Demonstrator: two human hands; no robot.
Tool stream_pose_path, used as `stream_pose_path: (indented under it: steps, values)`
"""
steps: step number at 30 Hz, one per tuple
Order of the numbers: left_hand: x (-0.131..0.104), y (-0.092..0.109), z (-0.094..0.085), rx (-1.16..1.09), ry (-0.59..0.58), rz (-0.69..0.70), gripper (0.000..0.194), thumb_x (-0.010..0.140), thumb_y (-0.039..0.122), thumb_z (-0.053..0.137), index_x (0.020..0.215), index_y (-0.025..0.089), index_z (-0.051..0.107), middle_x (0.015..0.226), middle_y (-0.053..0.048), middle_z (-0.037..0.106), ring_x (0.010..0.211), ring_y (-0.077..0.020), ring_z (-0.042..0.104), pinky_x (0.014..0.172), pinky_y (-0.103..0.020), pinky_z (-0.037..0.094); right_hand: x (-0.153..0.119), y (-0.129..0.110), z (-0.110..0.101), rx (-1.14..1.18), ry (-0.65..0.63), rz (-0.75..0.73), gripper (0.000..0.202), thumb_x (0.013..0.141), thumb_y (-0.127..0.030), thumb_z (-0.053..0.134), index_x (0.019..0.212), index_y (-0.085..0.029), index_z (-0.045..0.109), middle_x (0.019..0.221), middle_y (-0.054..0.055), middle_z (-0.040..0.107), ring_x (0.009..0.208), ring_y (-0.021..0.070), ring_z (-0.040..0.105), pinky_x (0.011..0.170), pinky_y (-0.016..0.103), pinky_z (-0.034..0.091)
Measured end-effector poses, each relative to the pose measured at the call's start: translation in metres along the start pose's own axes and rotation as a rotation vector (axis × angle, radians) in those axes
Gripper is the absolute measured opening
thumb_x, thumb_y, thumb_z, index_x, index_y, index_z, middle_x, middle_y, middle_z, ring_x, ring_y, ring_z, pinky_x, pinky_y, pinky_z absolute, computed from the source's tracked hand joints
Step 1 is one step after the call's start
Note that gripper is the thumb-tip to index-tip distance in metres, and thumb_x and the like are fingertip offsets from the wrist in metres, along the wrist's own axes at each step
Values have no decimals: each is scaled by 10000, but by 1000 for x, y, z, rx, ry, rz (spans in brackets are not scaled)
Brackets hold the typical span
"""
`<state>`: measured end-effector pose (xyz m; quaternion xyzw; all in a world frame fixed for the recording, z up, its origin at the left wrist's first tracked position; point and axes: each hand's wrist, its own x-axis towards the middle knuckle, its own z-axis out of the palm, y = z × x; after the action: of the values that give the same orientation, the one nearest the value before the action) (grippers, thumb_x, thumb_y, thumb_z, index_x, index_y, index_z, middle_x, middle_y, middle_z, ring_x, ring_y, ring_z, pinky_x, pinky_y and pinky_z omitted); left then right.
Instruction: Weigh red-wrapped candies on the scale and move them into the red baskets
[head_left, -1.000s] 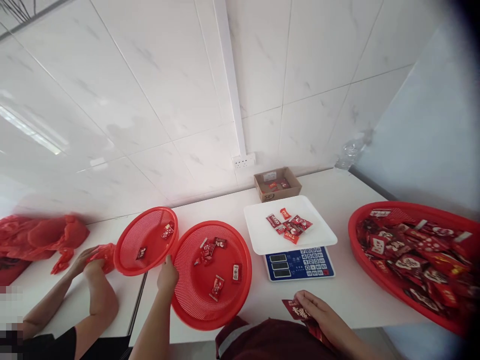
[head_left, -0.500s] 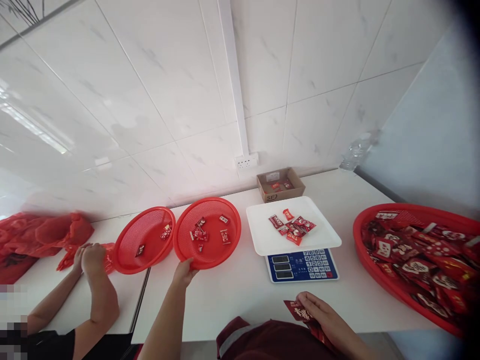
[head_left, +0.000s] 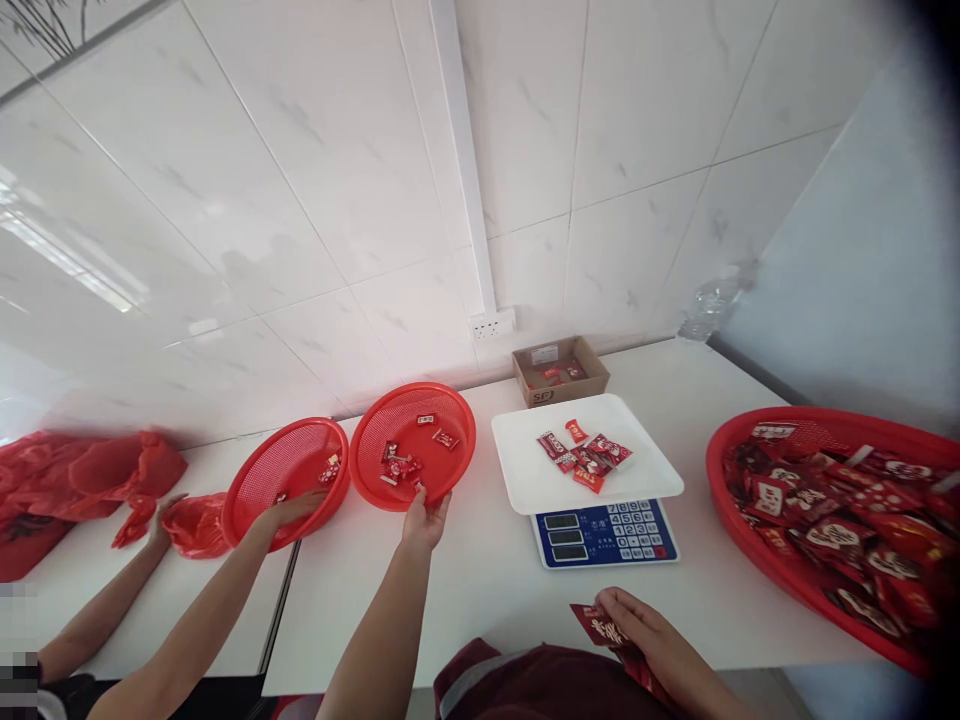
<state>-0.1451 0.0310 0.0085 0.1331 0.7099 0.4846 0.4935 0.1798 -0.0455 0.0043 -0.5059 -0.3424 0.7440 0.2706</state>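
Note:
My left hand (head_left: 426, 520) grips the near rim of a round red plastic basket (head_left: 457, 465), which is tilted, with several small wrapped snacks (head_left: 401, 466) gathered at its near left. Low at the table's front edge, my right hand (head_left: 637, 622) is closed on dark red snack packets (head_left: 596, 622); part of them is hidden by the hand. Between and beyond my hands stands a scale with a white tray (head_left: 525, 470) and blue keypad (head_left: 604, 535). Several red snack packets (head_left: 589, 455) lie on that tray.
At right, a large red basket (head_left: 720, 500) is heaped with packets. A cardboard box (head_left: 562, 390) stands behind the scale. On the left, a co-worker's hand (head_left: 300, 508) reaches into a second red basket (head_left: 259, 460); their other hand (head_left: 161, 515) is at a red plastic bag (head_left: 196, 525).
My left hand has moved right along the rim, and the basket has turned and tilted, its snacks shifting. The co-worker's one hand has gone from the bag into their basket. My right hand is nearly still.

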Motion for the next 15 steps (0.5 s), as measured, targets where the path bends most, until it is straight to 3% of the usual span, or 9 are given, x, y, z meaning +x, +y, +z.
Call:
stream_pose_path:
  steps: [3, 8, 15]
  values:
    - [2, -13, 12, -173, 60, -100, 314, 853, 347, 494, 1093, 150, 534, 1064, -84, 577, 909, -176, 583, 771, -369, 504, 1, 2, -2, -24, 2, -10, 464, 637, -674, 542, 657, -213, 486, 634, -10, 548, 608, 146, 516, 610, 260, 404]
    - [0, -18, -4, -365, 189, -140, 179, 829, 351, 524, 793, 177, 540, 714, -29, 563, 659, -112, 610, 651, -245, 522, 3, 3, -2, -11, -22, -14, 458, 652, -667, 532, 649, -213, 472, 599, -28, 505, 572, 129, 463, 594, 251, 374]
    - [-3, -15, -12, -426, 213, -146, 167, 823, 286, 536, 703, 174, 512, 674, -26, 567, 605, -99, 598, 643, -230, 522, 2, 3, -2, 20, -54, -29, 439, 681, -639, 539, 640, -210, 452, 599, -34, 490, 574, 123, 456, 603, 249, 371]
